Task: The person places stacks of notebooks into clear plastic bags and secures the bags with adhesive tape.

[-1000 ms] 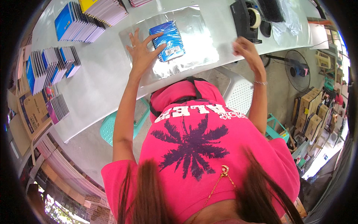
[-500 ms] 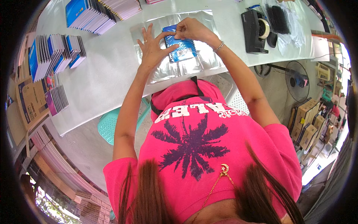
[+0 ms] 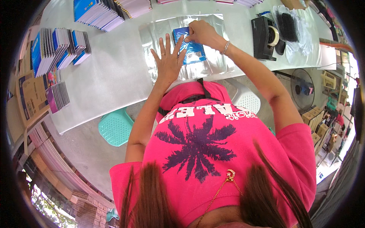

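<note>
A small blue spiral notebook [image 3: 195, 54] lies on a clear plastic sheet [image 3: 218, 34], near the table's front edge. My left hand [image 3: 169, 64] rests on the sheet with fingers spread, its thumb and forefinger at the notebook's left side. Above the notebook's upper part, my right hand [image 3: 201, 32] is closed in a pinch. What its fingertips hold, if anything, is too small to make out. Glare on the plastic hides where its layers lie over the notebook.
On the right of the white table [image 3: 114, 76] stand a black tape dispenser [image 3: 261, 43] and a black brush-like thing [image 3: 287, 28]. Stacked spiral notebooks [image 3: 97, 15] fill the far left, with more notebooks [image 3: 45, 53] at the left edge. Stools and a fan [image 3: 302, 88] stand below table height.
My left hand has turned from a curved grip around the notebook to lying flatter with fingers pointing away. My right hand stays pinched by the notebook's upper part. The whole view has shifted slightly.
</note>
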A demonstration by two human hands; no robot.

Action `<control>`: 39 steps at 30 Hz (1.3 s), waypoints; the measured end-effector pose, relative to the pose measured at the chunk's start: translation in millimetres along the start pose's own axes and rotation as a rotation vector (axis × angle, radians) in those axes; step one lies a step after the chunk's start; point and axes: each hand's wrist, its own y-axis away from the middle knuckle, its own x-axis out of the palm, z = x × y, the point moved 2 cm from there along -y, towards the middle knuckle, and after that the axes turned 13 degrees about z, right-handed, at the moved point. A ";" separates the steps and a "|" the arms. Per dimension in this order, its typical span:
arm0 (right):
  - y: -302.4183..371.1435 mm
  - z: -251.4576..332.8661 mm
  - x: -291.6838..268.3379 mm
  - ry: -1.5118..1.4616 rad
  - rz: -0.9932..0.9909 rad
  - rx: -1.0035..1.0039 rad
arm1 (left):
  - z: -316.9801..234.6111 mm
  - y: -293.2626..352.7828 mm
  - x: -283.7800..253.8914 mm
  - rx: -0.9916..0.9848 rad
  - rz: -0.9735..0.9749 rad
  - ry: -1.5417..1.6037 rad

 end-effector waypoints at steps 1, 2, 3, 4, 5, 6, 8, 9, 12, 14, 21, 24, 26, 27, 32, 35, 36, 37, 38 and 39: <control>3.4 0.6 -0.4 0.020 0.003 0.043 | 0.9 1.9 0.2 -0.009 0.003 0.037; 10.3 -0.2 -1.3 0.041 0.005 0.087 | 1.9 3.2 0.2 -0.017 0.006 0.074; 16.9 -0.7 -2.1 0.061 0.006 0.131 | 4.0 3.9 -0.2 -0.023 0.019 0.081; 22.9 -2.8 -2.3 0.023 0.012 0.153 | 5.4 3.2 0.1 -0.025 0.028 0.089; 28.1 -1.6 0.9 -0.038 -0.061 0.159 | 5.9 3.1 1.0 -0.027 0.038 0.098; 34.2 -0.6 7.6 -0.099 -0.133 0.163 | 5.0 4.3 3.2 -0.034 0.050 0.124; 40.2 -4.4 18.2 -0.271 -0.204 0.205 | 5.8 0.8 2.6 -0.037 0.062 0.157; 43.8 -5.5 25.4 -0.338 -0.251 0.224 | 8.8 2.3 0.7 -0.026 0.043 0.277; 42.3 -12.6 45.2 -0.493 -0.405 0.221 | 7.0 -6.3 -4.4 0.023 -0.123 0.652; 28.0 -47.3 77.4 -0.568 -0.419 0.164 | -7.6 -16.1 -1.2 -0.079 -0.170 0.863; 24.9 -20.8 68.4 -0.689 -0.148 0.117 | 21.4 -21.6 38.8 -0.260 -0.151 1.100; 55.8 -6.7 46.1 -1.081 -0.153 0.040 | -9.7 -16.4 3.9 -0.222 -0.046 1.414; 67.2 -8.4 36.7 -1.081 -0.062 0.026 | -15.5 -15.5 -6.3 -0.177 -0.020 1.435; 70.2 -11.5 31.5 -1.088 -0.087 -0.049 | -23.9 -11.4 -15.7 -0.154 -0.015 1.418; 88.3 7.7 -1.9 -1.049 -0.122 -0.322 | -39.6 -0.7 -47.9 0.109 -0.089 1.313; 84.0 1.5 3.3 -0.936 -0.163 -0.377 | -32.2 -2.0 -43.0 0.192 -0.094 1.186; 81.5 -0.7 7.4 -0.909 -0.170 -0.390 | -21.2 -5.4 -29.2 0.198 -0.078 1.160; 79.5 -2.2 12.1 -0.912 -0.144 -0.372 | -18.6 -6.6 -26.5 0.199 -0.059 1.133; 78.1 -4.0 16.5 -0.914 -0.118 -0.354 | -14.8 -5.6 -24.6 0.185 -0.051 1.122; 76.7 -6.8 19.9 -0.916 -0.094 -0.337 | -11.3 -4.8 -22.7 0.171 -0.041 1.111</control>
